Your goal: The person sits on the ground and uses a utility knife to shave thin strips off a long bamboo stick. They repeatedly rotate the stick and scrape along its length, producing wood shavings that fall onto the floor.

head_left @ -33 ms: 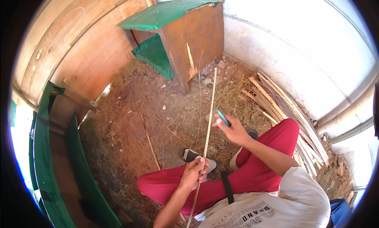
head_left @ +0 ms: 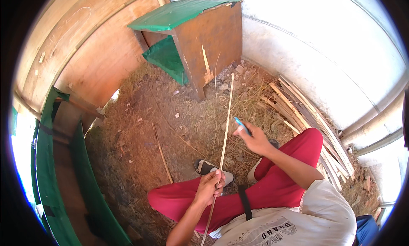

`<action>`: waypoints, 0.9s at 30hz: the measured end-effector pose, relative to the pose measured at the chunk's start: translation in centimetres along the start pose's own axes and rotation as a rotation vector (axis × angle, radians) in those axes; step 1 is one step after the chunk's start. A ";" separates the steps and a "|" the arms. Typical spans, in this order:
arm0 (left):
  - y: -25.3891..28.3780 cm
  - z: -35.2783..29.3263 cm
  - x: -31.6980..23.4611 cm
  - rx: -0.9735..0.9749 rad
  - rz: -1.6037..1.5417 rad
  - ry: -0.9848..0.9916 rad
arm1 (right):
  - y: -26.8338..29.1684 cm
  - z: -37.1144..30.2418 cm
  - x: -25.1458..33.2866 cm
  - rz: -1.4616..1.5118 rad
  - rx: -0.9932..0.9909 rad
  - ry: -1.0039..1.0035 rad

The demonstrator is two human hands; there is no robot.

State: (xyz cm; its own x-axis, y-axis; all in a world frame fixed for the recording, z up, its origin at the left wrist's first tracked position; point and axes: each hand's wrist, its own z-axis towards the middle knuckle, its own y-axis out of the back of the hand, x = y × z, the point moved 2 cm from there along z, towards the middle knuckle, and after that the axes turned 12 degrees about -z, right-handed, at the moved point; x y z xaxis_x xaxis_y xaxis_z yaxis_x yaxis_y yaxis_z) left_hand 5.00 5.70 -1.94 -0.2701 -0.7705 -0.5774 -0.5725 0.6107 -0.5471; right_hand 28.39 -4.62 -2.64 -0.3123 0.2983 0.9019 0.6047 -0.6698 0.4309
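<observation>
My left hand (head_left: 210, 188) is closed around a long, thin, pale strip (head_left: 226, 129), which looks like split bamboo or wood. The strip slants up and away from my lap, its far end pointing toward the cabinet, while its lower end runs down past my wrist. In my right hand (head_left: 254, 139), just right of the strip and apart from it, is a slim blue tool (head_left: 242, 125). Its tip points up and left; whether it has a blade is too small to tell.
Long split strips (head_left: 309, 118) lie piled at the right by the white wall. Ahead stands a brown cabinet (head_left: 213, 37) with a green top. Green-covered shelving (head_left: 47, 169) is at the left. A loose stick (head_left: 162, 154) lies on the dirt floor beside my left knee.
My right hand has shifted slightly right, away from the strip, and the blue tool's angle has changed a little. My left hand and the strip look unmoved.
</observation>
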 end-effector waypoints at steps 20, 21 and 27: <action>-0.2 2.3 2.3 -0.214 0.212 -0.114 | 0.2 -1.1 -2.7 -0.454 -0.169 0.460; -0.5 2.3 2.2 -0.225 0.188 -0.100 | -0.1 -1.1 -3.0 -0.467 -0.176 0.456; 1.6 3.8 3.7 -0.326 0.224 -0.179 | -0.2 -1.3 -3.2 -0.592 -0.098 0.406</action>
State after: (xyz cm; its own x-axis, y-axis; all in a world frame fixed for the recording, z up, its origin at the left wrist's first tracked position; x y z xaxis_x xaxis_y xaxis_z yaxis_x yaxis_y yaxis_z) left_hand 6.04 4.53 -7.27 -0.2936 -0.5640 -0.7718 -0.7372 0.6476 -0.1927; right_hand 28.35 -6.33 -5.59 -0.8261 0.3668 0.4279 0.1874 -0.5373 0.8223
